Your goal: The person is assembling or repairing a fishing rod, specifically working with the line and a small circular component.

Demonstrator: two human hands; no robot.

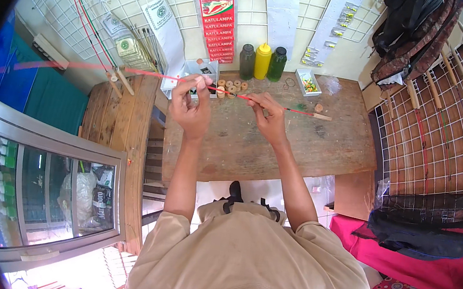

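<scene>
A thin red fishing rod (142, 72) runs across the view above the wooden table (300, 144), held in both hands. Its far-left part is blurred, and a light wooden butt (322, 117) forms the right end. My left hand (192, 107) pinches the rod between thumb and fingers, near a white box of small parts. My right hand (269, 115) has its fingers closed on the same rod, farther right. Between and behind the hands stand several cork rings (237, 84). A small cork-coloured disc (318, 107) lies close to the butt.
Along the back wall stand a dark bottle (247, 62), a yellow squeeze bottle (262, 61) and a green bottle (277, 64). A white tray (315, 92) holds small colourful pieces. Left is a glass-fronted cabinet (121, 189); right, rods hang on a white grid (414, 143).
</scene>
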